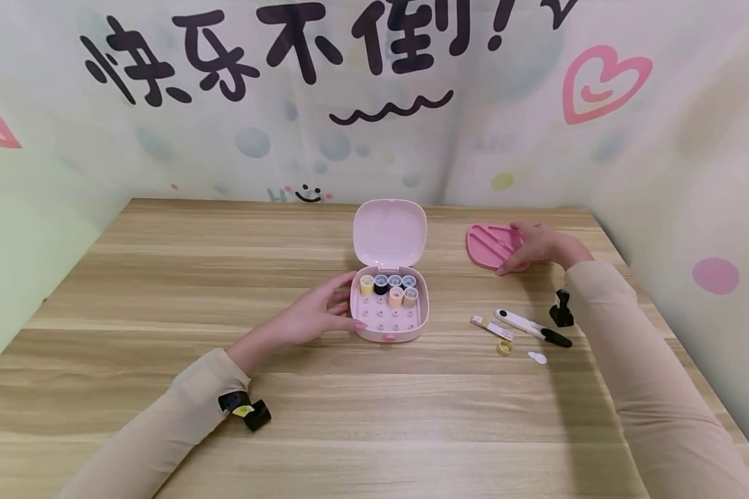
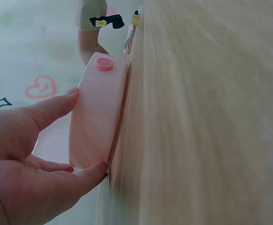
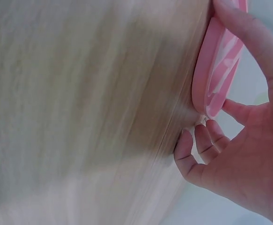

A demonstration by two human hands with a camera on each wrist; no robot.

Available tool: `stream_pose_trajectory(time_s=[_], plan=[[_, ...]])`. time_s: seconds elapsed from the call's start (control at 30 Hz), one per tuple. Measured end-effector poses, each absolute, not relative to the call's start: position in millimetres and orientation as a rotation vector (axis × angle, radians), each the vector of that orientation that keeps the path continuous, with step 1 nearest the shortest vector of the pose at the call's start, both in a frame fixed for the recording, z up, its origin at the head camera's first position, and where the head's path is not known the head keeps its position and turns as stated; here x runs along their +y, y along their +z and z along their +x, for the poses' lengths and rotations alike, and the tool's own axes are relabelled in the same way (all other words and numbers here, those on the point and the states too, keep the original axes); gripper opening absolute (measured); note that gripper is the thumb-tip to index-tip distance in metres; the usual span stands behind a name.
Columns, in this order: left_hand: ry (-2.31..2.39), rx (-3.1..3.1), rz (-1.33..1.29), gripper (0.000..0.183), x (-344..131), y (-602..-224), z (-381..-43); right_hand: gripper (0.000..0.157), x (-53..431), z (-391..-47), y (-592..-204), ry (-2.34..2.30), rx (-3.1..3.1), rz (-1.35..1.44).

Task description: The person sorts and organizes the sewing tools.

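Note:
An open pink sewing box [image 1: 390, 334] stands mid-table with its lid [image 1: 390, 232] raised. Several thread spools [image 1: 396, 296] sit on pegs in its back rows; the front pegs are bare. My left hand [image 1: 312, 312] holds the box by its left side, thumb at the front corner and fingers toward the back. In the left wrist view the box's front button [image 2: 104, 64] shows above the thumb. Farther right, my right hand [image 1: 539, 244] grips the right end of a flat pink compartment tray [image 1: 489, 246]. Its thumb and index finger span the tray's edge in the right wrist view.
Right of the box lie white thread snips [image 1: 524, 324] with a black tip cover, a folded tape measure [image 1: 492, 328], a gold ring-shaped thimble [image 1: 505, 348] and a small white piece [image 1: 537, 357]. A printed cloth backdrop [image 1: 287, 138] borders the table's far edge.

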State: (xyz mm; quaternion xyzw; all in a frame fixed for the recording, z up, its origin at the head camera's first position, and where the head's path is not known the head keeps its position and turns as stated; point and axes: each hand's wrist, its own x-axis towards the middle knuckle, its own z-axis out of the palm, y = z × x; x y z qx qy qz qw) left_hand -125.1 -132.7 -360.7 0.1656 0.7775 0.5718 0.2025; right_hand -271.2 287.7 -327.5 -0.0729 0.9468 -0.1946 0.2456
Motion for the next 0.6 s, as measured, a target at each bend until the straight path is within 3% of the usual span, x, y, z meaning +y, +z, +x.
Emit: stream_pose_trajectory(time_s=[0.2, 0.6], plan=[[1.579, 2.178, 0.446, 0.090, -132.7, -360.4, -125.4, 0.117, 289.8, -269.4, -328.1, -0.541, 2.596, -0.185], [1.585, 2.177, 0.447, 0.091, -133.2, -359.5, -123.8, 0.118, 294.7, -267.7, -329.8, -0.577, 2.633, -0.178]])
